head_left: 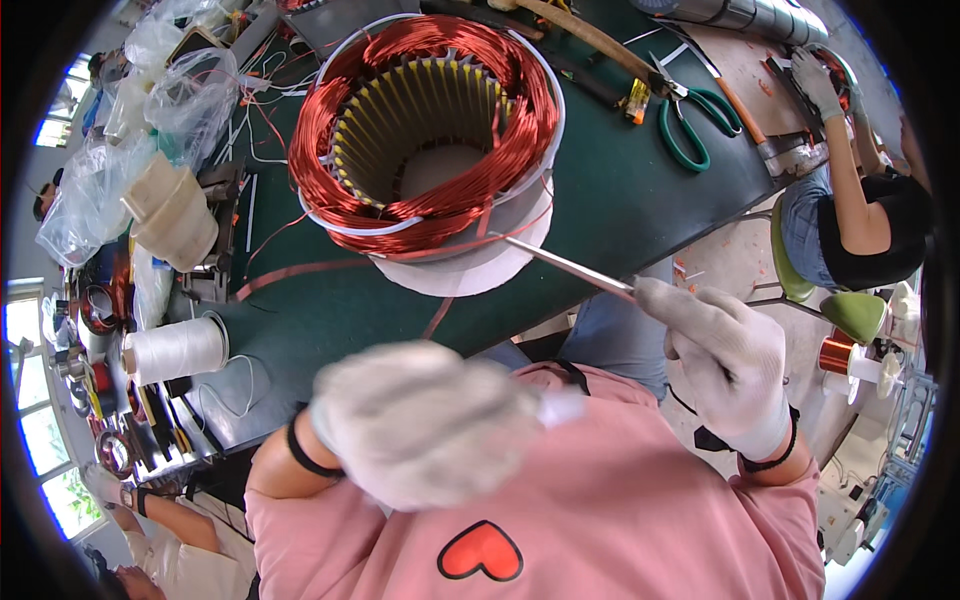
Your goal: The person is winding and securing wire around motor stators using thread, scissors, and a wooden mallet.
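Note:
A motor stator (425,150) wound with red-brown copper wire stands on a pale round base on the green table. Gloved in white, my right hand (725,360) is closed round a thin metal rod (570,265). The rod's tip reaches the near lower edge of the winding, beside a flat reddish strip (300,272). My left hand (425,425), also gloved, is raised near my chest and smeared by motion, so its fingers cannot be read. A small pale blurred patch shows at its right side; I cannot make out what it is.
Scissors with green handles (685,120) and a wooden-handled hammer (585,40) lie at the back right. To the left are a white cord spool (178,348), a cream plastic container (172,215) and clear plastic bags (95,195). Other gloved people work at the far right and lower left.

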A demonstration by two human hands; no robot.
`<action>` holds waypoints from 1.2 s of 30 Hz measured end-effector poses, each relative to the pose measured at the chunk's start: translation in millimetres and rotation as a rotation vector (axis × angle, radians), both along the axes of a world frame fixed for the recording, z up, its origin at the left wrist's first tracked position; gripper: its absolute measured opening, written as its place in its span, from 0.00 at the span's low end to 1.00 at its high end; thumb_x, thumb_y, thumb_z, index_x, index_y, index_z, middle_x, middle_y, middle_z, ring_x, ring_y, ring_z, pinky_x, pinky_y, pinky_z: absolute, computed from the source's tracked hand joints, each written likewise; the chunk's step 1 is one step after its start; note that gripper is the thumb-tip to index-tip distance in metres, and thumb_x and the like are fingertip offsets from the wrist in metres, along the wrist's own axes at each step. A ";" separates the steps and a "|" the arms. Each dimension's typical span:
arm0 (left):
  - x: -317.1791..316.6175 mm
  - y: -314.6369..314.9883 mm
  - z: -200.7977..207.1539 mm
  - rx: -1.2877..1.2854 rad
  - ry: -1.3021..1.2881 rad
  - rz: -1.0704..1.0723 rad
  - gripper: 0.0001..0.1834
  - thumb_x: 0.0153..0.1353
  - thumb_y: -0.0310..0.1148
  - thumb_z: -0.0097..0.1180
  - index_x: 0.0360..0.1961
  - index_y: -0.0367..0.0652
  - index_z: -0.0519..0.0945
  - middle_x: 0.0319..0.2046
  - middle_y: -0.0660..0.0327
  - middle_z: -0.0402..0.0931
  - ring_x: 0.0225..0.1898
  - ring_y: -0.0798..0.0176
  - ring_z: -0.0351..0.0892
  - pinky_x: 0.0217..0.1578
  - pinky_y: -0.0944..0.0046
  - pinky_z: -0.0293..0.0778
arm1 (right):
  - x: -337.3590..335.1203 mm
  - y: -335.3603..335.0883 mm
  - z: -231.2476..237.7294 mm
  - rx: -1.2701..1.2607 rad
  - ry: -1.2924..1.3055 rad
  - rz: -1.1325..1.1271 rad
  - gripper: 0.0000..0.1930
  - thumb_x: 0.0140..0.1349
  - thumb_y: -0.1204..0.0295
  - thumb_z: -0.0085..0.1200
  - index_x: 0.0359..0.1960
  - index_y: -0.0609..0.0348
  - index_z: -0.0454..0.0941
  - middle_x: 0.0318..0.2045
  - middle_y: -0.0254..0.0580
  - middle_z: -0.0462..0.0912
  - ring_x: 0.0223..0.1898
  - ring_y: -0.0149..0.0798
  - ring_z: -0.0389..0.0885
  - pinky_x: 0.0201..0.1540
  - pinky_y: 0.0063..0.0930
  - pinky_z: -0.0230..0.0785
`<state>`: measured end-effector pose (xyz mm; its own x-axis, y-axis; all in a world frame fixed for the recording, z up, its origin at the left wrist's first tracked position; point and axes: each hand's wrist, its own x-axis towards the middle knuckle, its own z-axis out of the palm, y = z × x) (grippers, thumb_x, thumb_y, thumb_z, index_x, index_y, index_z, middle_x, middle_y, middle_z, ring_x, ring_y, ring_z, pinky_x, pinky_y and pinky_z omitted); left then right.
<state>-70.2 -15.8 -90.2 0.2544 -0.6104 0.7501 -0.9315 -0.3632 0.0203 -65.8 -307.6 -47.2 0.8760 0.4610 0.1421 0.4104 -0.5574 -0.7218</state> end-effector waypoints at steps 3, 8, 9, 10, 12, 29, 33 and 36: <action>-33.3 -26.1 -24.8 0.081 0.159 -0.057 0.11 0.52 0.30 0.62 0.39 0.47 0.83 0.41 0.64 0.81 0.41 0.61 0.81 0.41 0.65 0.79 | -0.9 -6.6 -6.5 0.019 -0.013 0.012 0.23 0.58 0.88 0.48 0.55 0.65 0.83 0.23 0.42 0.76 0.21 0.33 0.76 0.27 0.27 0.69; -40.3 -31.1 -88.9 0.190 0.506 0.177 0.13 0.48 0.35 0.68 0.36 0.47 0.82 0.46 0.62 0.81 0.46 0.55 0.82 0.45 0.56 0.80 | -4.6 -7.2 -26.5 -0.006 0.097 -0.019 0.27 0.55 0.86 0.53 0.57 0.51 0.84 0.21 0.43 0.74 0.21 0.43 0.76 0.27 0.35 0.72; -36.6 -30.6 -87.5 0.193 0.497 0.181 0.13 0.48 0.35 0.68 0.36 0.47 0.82 0.46 0.62 0.81 0.46 0.55 0.82 0.45 0.56 0.80 | 0.3 -5.1 -27.7 -0.002 0.089 -0.017 0.27 0.55 0.86 0.53 0.57 0.51 0.84 0.21 0.43 0.74 0.21 0.43 0.76 0.27 0.35 0.72; -34.4 -26.5 -82.5 0.126 0.437 0.227 0.15 0.45 0.35 0.70 0.36 0.48 0.81 0.47 0.63 0.81 0.48 0.55 0.82 0.46 0.55 0.79 | 7.4 3.1 -26.7 -0.076 -0.001 0.070 0.28 0.55 0.84 0.54 0.59 0.48 0.83 0.21 0.42 0.73 0.21 0.44 0.78 0.27 0.35 0.73; -28.4 -22.1 -65.7 -0.001 0.401 0.309 0.13 0.46 0.31 0.68 0.35 0.48 0.83 0.45 0.62 0.81 0.49 0.56 0.81 0.49 0.52 0.79 | 20.8 31.5 -11.2 -0.144 -0.160 0.215 0.28 0.55 0.83 0.55 0.59 0.46 0.83 0.24 0.42 0.77 0.23 0.45 0.79 0.27 0.34 0.74; -3.8 -15.0 -11.1 -0.093 -0.010 0.325 0.15 0.47 0.34 0.71 0.38 0.51 0.84 0.42 0.65 0.82 0.43 0.60 0.81 0.37 0.60 0.79 | 14.7 38.2 -5.6 0.356 0.868 0.029 0.13 0.71 0.66 0.56 0.37 0.66 0.81 0.21 0.29 0.76 0.21 0.21 0.71 0.24 0.20 0.64; -3.1 -22.5 -9.9 -0.048 0.052 0.271 0.23 0.38 0.36 0.76 0.39 0.49 0.84 0.43 0.62 0.82 0.41 0.55 0.83 0.37 0.56 0.79 | 16.8 41.7 -14.4 0.461 0.902 0.020 0.12 0.70 0.66 0.56 0.37 0.64 0.81 0.22 0.26 0.76 0.22 0.18 0.70 0.24 0.18 0.63; -5.6 -22.2 -18.7 -0.081 0.193 0.213 0.22 0.42 0.38 0.73 0.40 0.45 0.84 0.41 0.61 0.83 0.40 0.54 0.84 0.37 0.57 0.79 | 16.0 41.3 -15.5 0.447 0.940 0.034 0.10 0.70 0.68 0.56 0.38 0.64 0.81 0.25 0.26 0.77 0.23 0.18 0.71 0.26 0.16 0.63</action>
<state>-75.8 -37.9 -109.0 0.5131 -0.4679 0.7196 -0.8107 -0.5396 0.2272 -49.8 -266.3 -62.6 0.7092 0.5608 -0.4272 -0.4141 -0.1589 -0.8962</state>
